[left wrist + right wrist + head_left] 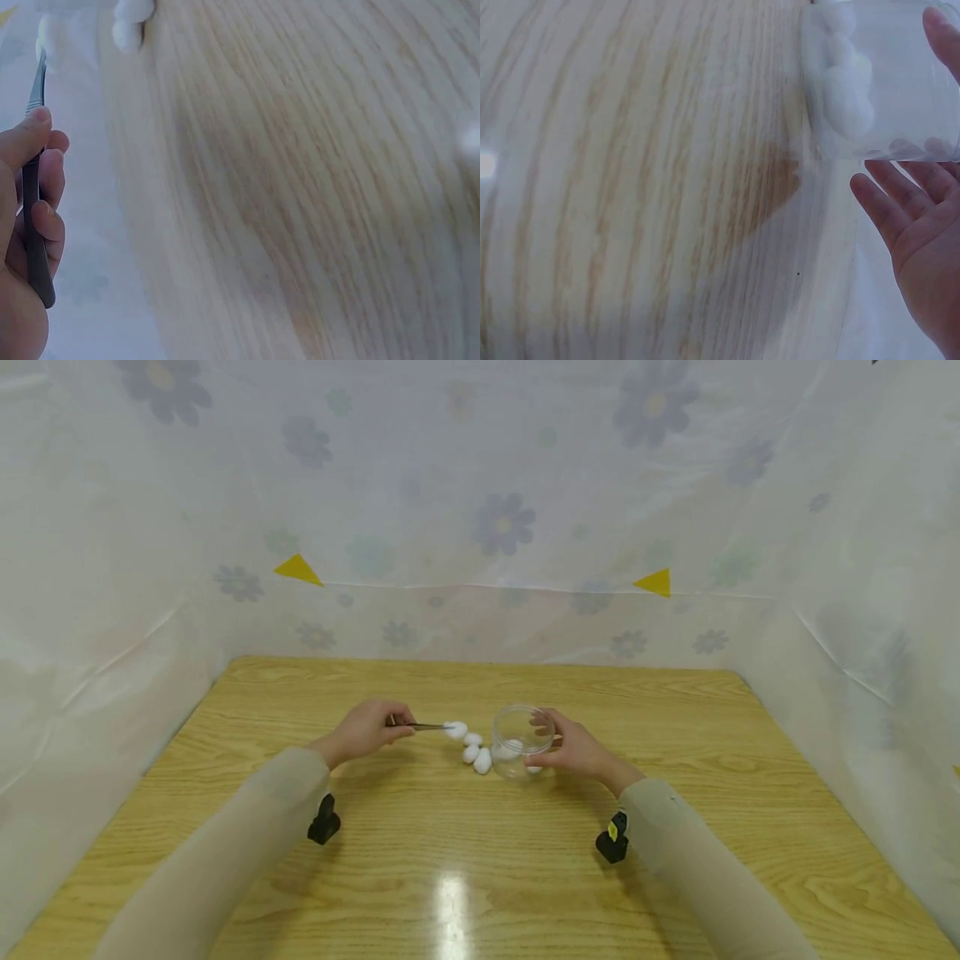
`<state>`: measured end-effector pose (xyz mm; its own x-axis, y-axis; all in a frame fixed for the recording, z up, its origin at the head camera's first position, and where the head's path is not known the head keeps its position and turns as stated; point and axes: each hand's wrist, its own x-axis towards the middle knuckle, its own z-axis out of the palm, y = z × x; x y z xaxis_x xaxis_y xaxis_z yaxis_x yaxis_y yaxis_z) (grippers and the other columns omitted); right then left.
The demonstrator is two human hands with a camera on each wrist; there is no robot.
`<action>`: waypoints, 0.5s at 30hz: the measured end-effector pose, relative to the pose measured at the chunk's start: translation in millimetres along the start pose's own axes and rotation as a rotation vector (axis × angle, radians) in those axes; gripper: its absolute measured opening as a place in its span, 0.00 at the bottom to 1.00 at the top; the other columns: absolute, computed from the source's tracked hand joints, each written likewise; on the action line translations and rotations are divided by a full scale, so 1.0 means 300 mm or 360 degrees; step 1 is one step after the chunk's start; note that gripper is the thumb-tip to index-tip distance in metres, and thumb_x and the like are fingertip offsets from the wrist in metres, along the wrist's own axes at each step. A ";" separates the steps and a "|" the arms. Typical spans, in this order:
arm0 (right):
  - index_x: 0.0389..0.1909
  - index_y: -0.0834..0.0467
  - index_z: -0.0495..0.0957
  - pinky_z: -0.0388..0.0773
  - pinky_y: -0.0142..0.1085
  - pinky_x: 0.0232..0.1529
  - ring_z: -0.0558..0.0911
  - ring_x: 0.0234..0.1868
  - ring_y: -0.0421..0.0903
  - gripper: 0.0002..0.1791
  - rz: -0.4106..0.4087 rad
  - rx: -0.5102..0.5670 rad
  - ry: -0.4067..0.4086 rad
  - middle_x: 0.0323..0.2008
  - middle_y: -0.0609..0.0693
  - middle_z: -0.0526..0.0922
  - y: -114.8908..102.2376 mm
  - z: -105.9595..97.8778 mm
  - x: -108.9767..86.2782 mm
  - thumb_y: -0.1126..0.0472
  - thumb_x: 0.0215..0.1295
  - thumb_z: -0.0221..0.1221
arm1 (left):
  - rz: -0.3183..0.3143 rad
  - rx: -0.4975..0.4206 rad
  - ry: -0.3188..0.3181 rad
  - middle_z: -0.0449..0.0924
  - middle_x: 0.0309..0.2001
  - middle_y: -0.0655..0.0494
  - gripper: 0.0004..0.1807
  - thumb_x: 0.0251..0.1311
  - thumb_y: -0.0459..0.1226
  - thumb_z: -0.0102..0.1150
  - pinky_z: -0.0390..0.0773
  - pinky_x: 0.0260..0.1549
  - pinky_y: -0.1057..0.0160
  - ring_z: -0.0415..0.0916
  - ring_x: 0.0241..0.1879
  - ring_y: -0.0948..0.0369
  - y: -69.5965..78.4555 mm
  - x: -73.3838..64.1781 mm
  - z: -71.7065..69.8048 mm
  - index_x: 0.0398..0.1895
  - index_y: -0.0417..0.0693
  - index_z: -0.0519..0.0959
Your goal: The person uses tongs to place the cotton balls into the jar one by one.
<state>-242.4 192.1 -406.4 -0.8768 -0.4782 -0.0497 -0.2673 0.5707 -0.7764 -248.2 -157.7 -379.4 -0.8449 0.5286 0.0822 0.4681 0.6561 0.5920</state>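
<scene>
My left hand pinches a pair of tweezers with a dark handle and metal tips. Between the tips is a white cotton ball, held to the left of the clear jar. The round, open-topped jar stands upright on the table, its near side turned to me. Around its right side curl the fingers and thumb of my right hand. White cotton shows through the jar's wall. Just left of the jar, three loose cotton balls lie close together on the wood.
The wood-grain table reaches back to a pale flowered curtain, with similar sheets at both sides. Two yellow triangles mark the back curtain. A small black camera mount hangs at each wrist.
</scene>
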 end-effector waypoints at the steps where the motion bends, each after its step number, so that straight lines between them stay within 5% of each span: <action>1: 0.71 0.58 0.51 0.68 0.51 0.60 0.68 0.64 0.58 0.49 0.0000 0.0000 0.0000 0.66 0.60 0.64 0.000 0.000 0.000 0.49 0.55 0.67 | -0.0005 -0.0001 0.0006 0.80 0.31 0.45 0.08 0.63 0.37 0.56 0.72 0.22 0.66 0.77 0.25 0.51 0.002 0.003 -0.001 0.37 0.42 0.81; 15: 0.72 0.59 0.50 0.67 0.52 0.60 0.68 0.64 0.58 0.50 0.0003 0.0013 0.0002 0.66 0.60 0.64 0.002 0.000 0.001 0.49 0.54 0.67 | -0.0003 -0.0026 0.0025 0.80 0.31 0.44 0.08 0.63 0.37 0.57 0.72 0.23 0.65 0.76 0.26 0.50 0.064 0.036 -0.021 0.37 0.42 0.81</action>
<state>-242.7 192.4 -406.8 -0.8778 -0.4764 -0.0505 -0.2624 0.5663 -0.7813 -249.9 -143.0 -362.0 -0.8496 0.5191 0.0935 0.4626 0.6481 0.6050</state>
